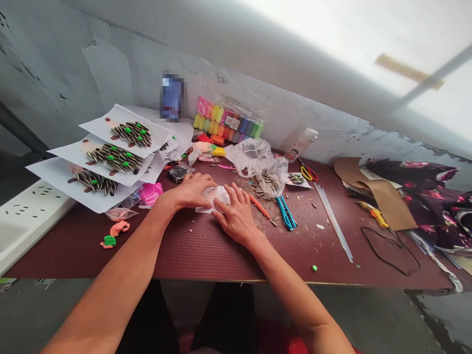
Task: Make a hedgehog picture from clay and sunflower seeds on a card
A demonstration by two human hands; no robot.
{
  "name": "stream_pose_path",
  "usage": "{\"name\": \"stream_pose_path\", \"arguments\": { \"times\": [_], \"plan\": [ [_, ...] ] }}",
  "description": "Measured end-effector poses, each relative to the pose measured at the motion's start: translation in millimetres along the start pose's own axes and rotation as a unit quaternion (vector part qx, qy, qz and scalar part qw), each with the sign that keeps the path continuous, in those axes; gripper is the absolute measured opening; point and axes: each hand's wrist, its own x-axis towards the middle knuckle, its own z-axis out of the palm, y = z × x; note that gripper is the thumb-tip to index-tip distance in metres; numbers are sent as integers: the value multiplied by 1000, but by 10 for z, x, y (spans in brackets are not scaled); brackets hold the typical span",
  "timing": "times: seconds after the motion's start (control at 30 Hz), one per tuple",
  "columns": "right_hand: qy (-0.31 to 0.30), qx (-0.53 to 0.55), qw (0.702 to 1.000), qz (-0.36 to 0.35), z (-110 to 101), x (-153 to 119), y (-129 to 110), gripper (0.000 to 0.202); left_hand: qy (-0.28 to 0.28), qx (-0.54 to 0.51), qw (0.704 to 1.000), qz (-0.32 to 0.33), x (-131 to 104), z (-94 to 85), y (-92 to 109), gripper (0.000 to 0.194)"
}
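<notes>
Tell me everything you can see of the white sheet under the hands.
The white sheet looks like paper, with a faint pinkish patch showing between the hands. It lies roughly flat on the dark red, textured tabletop, in front of the person. The left hand covers its left part and the right hand spreads over its right, both appearing to touch it. A strip of its near edge shows at the lower left. The hands hide its full outline.
</notes>
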Motion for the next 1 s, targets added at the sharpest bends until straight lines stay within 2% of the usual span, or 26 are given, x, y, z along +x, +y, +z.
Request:
{"name": "stream_pose_path", "arguments": {
  "times": [0.23, 0.43, 0.6, 0.77, 1.0],
  "plan": [
    [61, -7, 995, 76, -85, -16, 145, 35, -6, -2, 1000, -1, 23, 15, -39, 66],
    [20, -10, 998, 61, -39, -31, 164, 33, -5, 3, 1000, 3, 29, 25, -41, 64],
    [-9, -12, 999, 40, -91, -72, 202, 34, -6, 7, 1000, 0, 14, 7, -6, 64],
    [3, -2, 1000, -3, -97, -107, 276, 32, -10, 11, 1000, 0, -2, -14, 9, 63],
    [23, 4, 1000, -5, -32, -127, 259, 32, -17, 24, 1000, 1, -10, -24, 11, 64]
  ]
}}
